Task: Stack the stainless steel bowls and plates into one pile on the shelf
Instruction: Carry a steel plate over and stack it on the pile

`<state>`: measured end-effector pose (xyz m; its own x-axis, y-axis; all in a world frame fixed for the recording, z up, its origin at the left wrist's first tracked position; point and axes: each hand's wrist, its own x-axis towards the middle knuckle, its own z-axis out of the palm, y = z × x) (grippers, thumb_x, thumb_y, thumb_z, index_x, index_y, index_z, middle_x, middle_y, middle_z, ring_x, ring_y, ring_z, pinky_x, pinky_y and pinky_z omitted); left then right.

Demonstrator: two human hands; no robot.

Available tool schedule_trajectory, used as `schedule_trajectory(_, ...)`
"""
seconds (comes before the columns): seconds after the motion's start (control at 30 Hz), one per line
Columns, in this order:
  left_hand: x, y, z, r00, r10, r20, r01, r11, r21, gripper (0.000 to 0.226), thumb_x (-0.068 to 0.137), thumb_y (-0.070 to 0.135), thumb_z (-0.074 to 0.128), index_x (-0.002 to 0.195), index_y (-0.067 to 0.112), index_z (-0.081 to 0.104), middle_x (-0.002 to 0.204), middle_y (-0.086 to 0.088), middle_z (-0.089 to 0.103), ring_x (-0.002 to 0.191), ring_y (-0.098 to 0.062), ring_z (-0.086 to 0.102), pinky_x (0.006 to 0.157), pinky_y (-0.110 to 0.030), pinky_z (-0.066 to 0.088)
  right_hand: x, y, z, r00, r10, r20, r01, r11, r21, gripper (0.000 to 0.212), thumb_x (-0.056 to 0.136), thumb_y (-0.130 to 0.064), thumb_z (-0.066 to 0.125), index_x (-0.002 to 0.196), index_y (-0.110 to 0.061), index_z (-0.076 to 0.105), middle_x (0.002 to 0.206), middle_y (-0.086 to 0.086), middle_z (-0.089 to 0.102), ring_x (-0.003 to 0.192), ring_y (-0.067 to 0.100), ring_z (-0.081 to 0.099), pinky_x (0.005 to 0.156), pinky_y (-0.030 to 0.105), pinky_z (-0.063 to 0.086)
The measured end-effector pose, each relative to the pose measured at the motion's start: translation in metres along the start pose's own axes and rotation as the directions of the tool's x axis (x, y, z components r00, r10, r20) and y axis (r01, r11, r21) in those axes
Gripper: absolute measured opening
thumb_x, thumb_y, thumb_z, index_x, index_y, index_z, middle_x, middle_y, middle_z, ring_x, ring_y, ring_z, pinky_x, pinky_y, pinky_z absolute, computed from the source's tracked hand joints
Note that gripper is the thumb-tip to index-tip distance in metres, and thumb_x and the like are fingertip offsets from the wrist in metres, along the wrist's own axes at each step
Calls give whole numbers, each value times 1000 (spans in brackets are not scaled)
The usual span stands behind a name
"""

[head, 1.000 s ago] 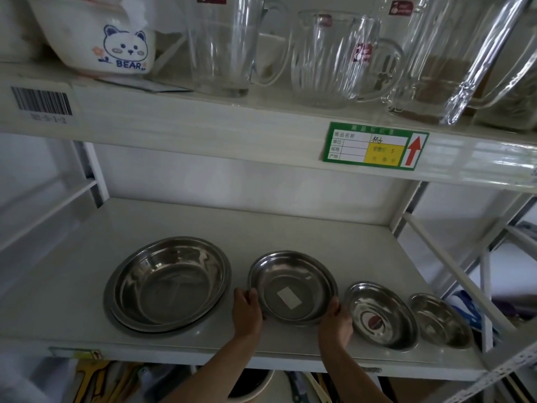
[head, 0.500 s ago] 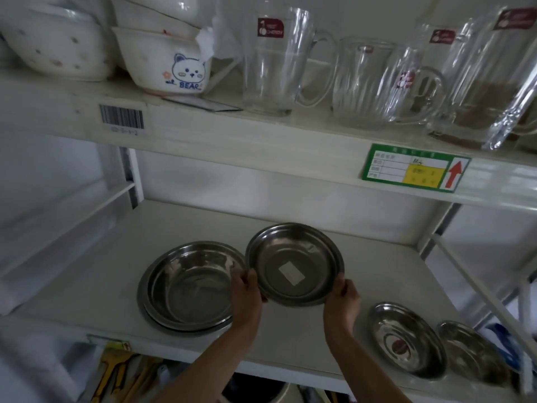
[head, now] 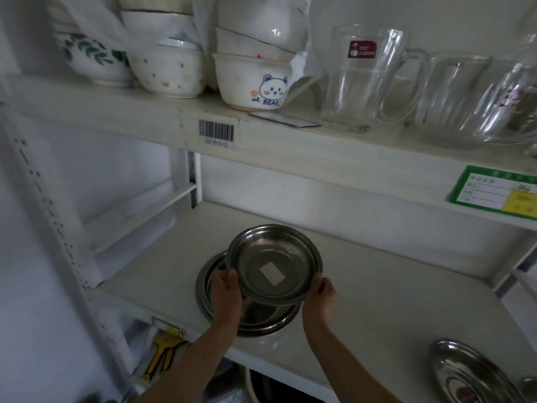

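Note:
I hold a medium steel plate point(head: 274, 261) with a white sticker in its middle, tilted toward me, above the large steel bowl point(head: 261, 318) on the white shelf point(head: 377, 301). My left hand point(head: 226, 298) grips the plate's left rim and my right hand point(head: 319, 301) grips its right rim. The plate covers most of the large bowl; only the bowl's left and front rim shows. A smaller steel plate point(head: 467, 373) lies at the lower right of the shelf, and the edge of another small steel piece point(head: 530, 386) shows at the frame's right edge.
The upper shelf point(head: 290, 141) hangs close overhead with ceramic bowls point(head: 250, 80) and glass jugs point(head: 360, 82). A barcode label point(head: 216, 132) and a green price tag point(head: 494, 191) sit on its front. A white upright point(head: 193, 181) stands at the back left.
Both hands lifted the medium plate off the shelf and carried it left, until it hangs over the large bowl. The view swung left and up.

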<state>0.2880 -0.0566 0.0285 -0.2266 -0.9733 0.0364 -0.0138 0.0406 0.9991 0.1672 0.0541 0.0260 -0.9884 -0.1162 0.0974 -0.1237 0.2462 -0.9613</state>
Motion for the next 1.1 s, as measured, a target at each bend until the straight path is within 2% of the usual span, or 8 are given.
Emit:
schedule_trajectory(0.07, 5, -1, -11, 1000, 19, -18, -18, 999, 44, 26, 99, 15, 46, 73, 13, 45, 67, -6, 49, 66, -24, 51, 56, -32, 43, -4, 2, 11, 1000, 5, 23, -4, 999, -34, 42, 101, -25, 42, 63, -7, 44, 55, 8, 46, 57, 24, 45, 57, 34, 33)
schedule_trajectory(0.17, 15, -6, -25, 1000, 1, -28, 2, 995, 103, 24, 98, 18, 49, 74, 14, 45, 66, -5, 49, 65, -27, 55, 60, -48, 51, -10, 6, 22, 996, 12, 85, -5, 997, -71, 44, 101, -31, 39, 66, -5, 47, 59, 10, 51, 58, 27, 49, 57, 35, 37)
schedule_trajectory(0.3, 23, -13, -40, 999, 45, 3, -44, 946, 320, 23, 96, 25, 52, 83, 7, 45, 68, 0, 47, 74, -31, 56, 61, -31, 36, -16, 13, 29, 991, -4, 137, 29, 982, -185, 44, 100, -37, 36, 74, -8, 54, 77, 16, 64, 72, 33, 60, 64, 38, 44)
schedule_trajectory(0.47, 28, -27, -54, 999, 12, 53, -40, 815, 577, 34, 95, 44, 47, 94, 11, 54, 80, -4, 61, 74, -24, 59, 62, -30, 42, -18, 14, 29, 987, -11, 157, 78, 902, -425, 46, 98, -46, 30, 100, -15, 64, 96, 12, 71, 88, 33, 66, 72, 36, 47)
schedule_trajectory(0.53, 27, -30, -57, 998, 13, 65, -52, 765, 642, 40, 94, 50, 44, 104, 13, 55, 92, -6, 66, 82, -25, 63, 66, -30, 43, -18, 13, 28, 986, -27, 164, 105, 864, -492, 47, 99, -46, 29, 100, -15, 65, 97, 12, 71, 89, 32, 67, 73, 35, 48)
schedule_trajectory(0.67, 26, -33, -58, 995, 32, 97, -91, 721, 687, 43, 94, 52, 40, 112, 16, 55, 99, -5, 68, 88, -24, 65, 69, -29, 44, -16, 11, 23, 979, -46, 197, 154, 800, -580, 51, 100, -43, 27, 90, -11, 66, 94, 12, 71, 84, 30, 66, 69, 32, 46)
schedule_trajectory(0.9, 34, -30, -59, 985, 9, 175, -151, 554, 819, 43, 96, 51, 34, 106, 15, 56, 99, -4, 66, 87, -21, 64, 70, -30, 48, -7, 9, 16, 952, -48, 304, 268, 616, -741, 48, 99, -41, 30, 100, -12, 68, 100, 10, 71, 90, 29, 67, 75, 32, 46)
schedule_trajectory(1.1, 39, -26, -60, 978, -4, 209, -183, 465, 866, 41, 95, 50, 35, 108, 16, 55, 96, -1, 66, 85, -20, 64, 70, -30, 49, -2, 6, 13, 930, -54, 364, 332, 550, -766, 46, 97, -43, 32, 100, -14, 68, 101, 9, 72, 92, 28, 68, 74, 31, 47)
